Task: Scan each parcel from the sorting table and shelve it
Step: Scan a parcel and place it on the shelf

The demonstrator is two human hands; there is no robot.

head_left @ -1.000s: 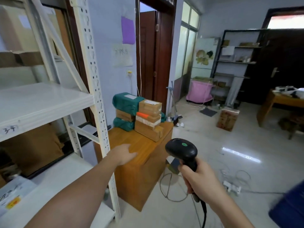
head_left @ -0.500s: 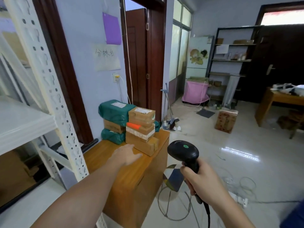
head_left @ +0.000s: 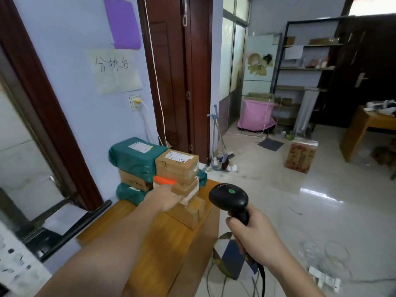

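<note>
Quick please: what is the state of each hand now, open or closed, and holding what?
Left hand: open, reaching at the stacked parcels, gripping nothing.
Right hand: closed around the barcode scanner.

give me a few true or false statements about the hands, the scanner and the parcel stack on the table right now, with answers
1. The right hand grips the black scanner. True.
2. The left hand holds a parcel lifted clear of the wooden table. False: it reaches open toward the stack, and nothing is lifted.
3. A green-wrapped parcel tops the back of the stack. True.
4. The top cardboard box has no label. False: a white label is on its top face.
5. The scanner has a green dot on its head. True.
6. The scanner is cordless. False: a cable runs down from its handle.
</note>
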